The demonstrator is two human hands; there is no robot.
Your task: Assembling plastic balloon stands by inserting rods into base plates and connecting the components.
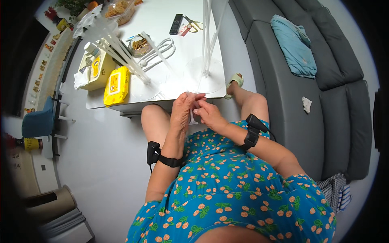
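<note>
Just past the near edge of the white table, my two hands are together over my lap. My left hand is closed around a thin, clear plastic piece, whose lower end flares out below the fingers. From the right, my right hand pinches the same piece, thumb and fingers pressed together. The fingers cover much of it, so its full shape is hidden. Beyond my hands, clear upright rods rise from a round transparent base on the table. Another cluster of clear rods stands on a similar base to the left.
Left on the table are a yellow wipes pack and a cream box. Farther back lie a coiled white cable, a black remote and gold-handled scissors. A grey sofa with a folded blue cloth stands right.
</note>
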